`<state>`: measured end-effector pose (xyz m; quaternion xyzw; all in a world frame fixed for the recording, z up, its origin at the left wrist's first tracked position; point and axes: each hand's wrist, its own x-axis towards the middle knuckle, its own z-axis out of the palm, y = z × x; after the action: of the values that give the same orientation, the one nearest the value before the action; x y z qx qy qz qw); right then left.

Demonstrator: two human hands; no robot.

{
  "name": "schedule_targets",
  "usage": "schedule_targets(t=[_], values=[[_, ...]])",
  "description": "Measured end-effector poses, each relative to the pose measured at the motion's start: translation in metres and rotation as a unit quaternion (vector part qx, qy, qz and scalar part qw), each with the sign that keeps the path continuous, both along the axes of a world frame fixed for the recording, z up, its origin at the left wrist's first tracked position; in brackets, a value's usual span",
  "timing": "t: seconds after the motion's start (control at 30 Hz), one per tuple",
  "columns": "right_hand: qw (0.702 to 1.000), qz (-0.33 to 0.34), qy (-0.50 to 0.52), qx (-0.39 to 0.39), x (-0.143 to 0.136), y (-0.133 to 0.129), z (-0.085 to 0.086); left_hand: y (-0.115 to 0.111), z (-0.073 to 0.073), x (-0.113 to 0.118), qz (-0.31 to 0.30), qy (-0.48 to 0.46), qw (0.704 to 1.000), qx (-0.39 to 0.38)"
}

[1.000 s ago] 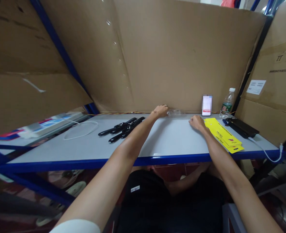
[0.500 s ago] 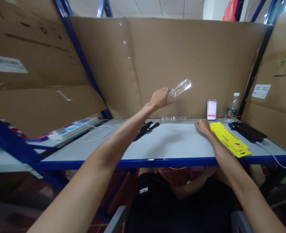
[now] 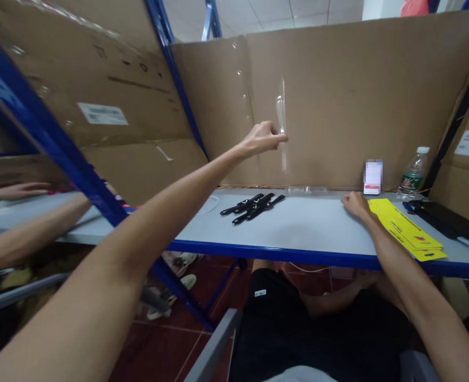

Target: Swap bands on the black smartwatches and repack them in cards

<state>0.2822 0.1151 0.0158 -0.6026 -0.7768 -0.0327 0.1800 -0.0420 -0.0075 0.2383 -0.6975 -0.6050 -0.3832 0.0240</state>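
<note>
My left hand (image 3: 264,138) is raised above the table, its fingers pinched on a clear plastic piece (image 3: 281,114) that stands upright against the cardboard backdrop. Below it, several black tools (image 3: 252,207) lie in a group on the table. My right hand (image 3: 354,204) rests closed on the tabletop, at the left edge of some yellow printed cards (image 3: 405,228); whether anything is inside it is hidden. Another clear plastic piece (image 3: 306,190) lies along the table's back edge, between the two hands.
A phone (image 3: 373,178) and a water bottle (image 3: 413,175) stand at the back right, with a black case (image 3: 445,217) in front. Beyond the blue post (image 3: 79,164) on the left are another person's arms (image 3: 35,231). Cardboard (image 3: 338,106) walls the table's back.
The view has swung left, bringing another person's arms into sight. The clear piece in my left hand has turned from slanting right to upright. My right hand stays beside the yellow cards.
</note>
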Motion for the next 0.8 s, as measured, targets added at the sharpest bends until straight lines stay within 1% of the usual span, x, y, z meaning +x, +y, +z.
schedule_targets(t=[0.1,0.17,0.27,0.37,0.43,0.5,0.6,0.67,0.73,0.8], values=[[1.000,0.005,-0.002,-0.003,0.001,0.003,-0.002,-0.014,0.007,-0.017,0.067,0.091,0.993,-0.029],[1.000,0.010,-0.004,-0.006,0.001,0.003,-0.002,-0.018,0.005,-0.026,0.108,0.155,0.981,-0.048],[1.000,0.014,-0.006,-0.006,0.001,0.002,-0.002,-0.017,-0.010,-0.037,0.158,0.255,0.948,-0.104],[1.000,0.011,-0.005,-0.003,0.002,0.002,-0.002,-0.011,-0.031,-0.045,0.162,0.326,0.909,-0.202],[1.000,0.008,0.000,-0.001,0.002,0.002,-0.003,-0.009,-0.046,-0.045,0.143,0.360,0.890,-0.242],[1.000,0.002,0.009,0.003,0.001,0.003,-0.003,-0.011,-0.061,-0.039,0.118,0.385,0.878,-0.257],[0.999,-0.010,0.027,0.017,0.002,0.005,-0.002,-0.018,-0.085,-0.016,0.066,0.395,0.882,-0.248],[0.999,-0.012,0.036,0.028,0.002,0.006,-0.002,-0.020,-0.103,0.007,0.004,0.388,0.888,-0.245],[0.998,-0.011,0.042,0.034,0.003,0.007,-0.001,-0.018,-0.120,0.030,-0.069,0.393,0.883,-0.246],[0.998,-0.012,0.046,0.035,0.004,0.007,-0.001,-0.012,-0.135,0.049,-0.137,0.387,0.879,-0.242]])
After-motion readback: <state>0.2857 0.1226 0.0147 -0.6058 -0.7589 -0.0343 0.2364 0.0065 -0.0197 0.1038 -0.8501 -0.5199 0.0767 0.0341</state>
